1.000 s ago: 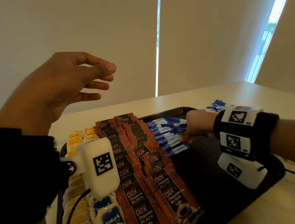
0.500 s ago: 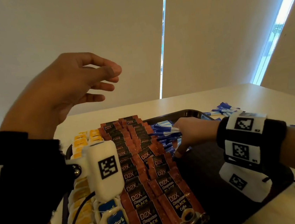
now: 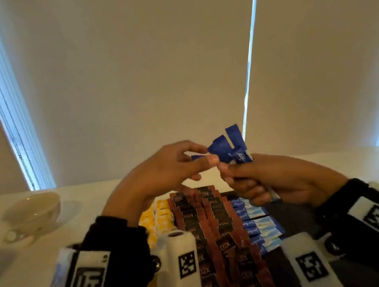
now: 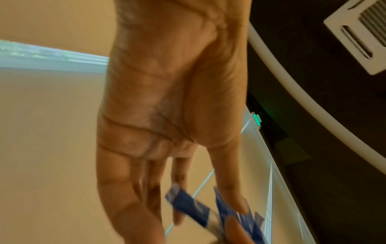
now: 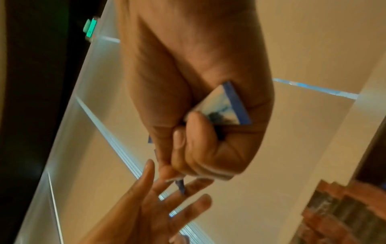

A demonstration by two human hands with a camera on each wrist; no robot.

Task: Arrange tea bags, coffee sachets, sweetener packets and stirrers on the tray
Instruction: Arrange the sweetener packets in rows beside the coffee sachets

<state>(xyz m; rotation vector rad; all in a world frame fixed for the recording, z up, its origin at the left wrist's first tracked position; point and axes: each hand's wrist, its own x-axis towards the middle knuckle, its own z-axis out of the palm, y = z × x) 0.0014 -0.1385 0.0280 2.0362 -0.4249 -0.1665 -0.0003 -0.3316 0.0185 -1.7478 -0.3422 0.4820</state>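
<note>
right hand point(image 3: 275, 180): fist curled round a bunch of blue sweetener packets point(image 3: 229, 147), held up above the far end of the tray; packet ends fan out past the thumb, other ends poke out below the fist
left hand point(image 3: 163, 172): raised, thumb and forefinger pinching one blue packet point(image 4: 188, 208) from the bunch, other fingers loose and spread
hands: close together, fingertips nearly touching
tray point(image 3: 293, 214): dark, on the white table point(image 3: 16, 269), near centre
tea bags point(image 3: 161, 215): yellow row, left side of tray
coffee sachets point(image 3: 217, 230): brown D2X, two overlapping columns, middle of tray
laid sweetener packets point(image 3: 257, 225): blue-and-white, overlapping column just right of the coffee
right part of tray: bare dark surface
cup point(image 3: 33, 213): white, lying tilted on table, far left, well apart from tray
stirrers: cannot tell
</note>
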